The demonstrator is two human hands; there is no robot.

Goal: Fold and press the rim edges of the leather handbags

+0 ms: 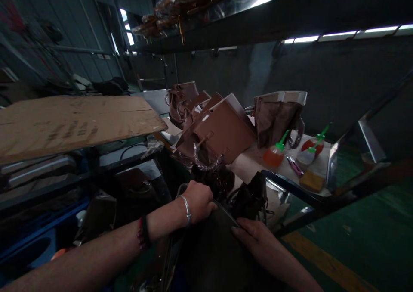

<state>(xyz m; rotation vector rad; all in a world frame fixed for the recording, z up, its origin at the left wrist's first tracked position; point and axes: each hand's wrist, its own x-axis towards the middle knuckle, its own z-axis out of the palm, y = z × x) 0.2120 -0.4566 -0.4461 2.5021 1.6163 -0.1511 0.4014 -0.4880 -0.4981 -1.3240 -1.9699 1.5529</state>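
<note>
A dark bag-like piece (216, 249) fills the lower middle, its top edge running between my hands. My left hand (197, 200), with a silver bracelet at the wrist, is closed on that edge at its left part. On the right, my right hand (253, 236) pinches the same edge between thumb and fingers. Just beyond lie dark bags (250, 195) with straps. Further back, a brown bag (222, 130) with wrapped handles leans against others on the table (250, 163). The piece's lower part is lost in shadow.
Another brown bag (277, 115) stands at the back right. Near it are a bottle of orange liquid (274, 155), more green-tipped bottles (306, 156) and a yellow block (311, 181). A black rail (297, 193) crosses at right. Cardboard (77, 122) covers a rack at left; a shelf hangs overhead.
</note>
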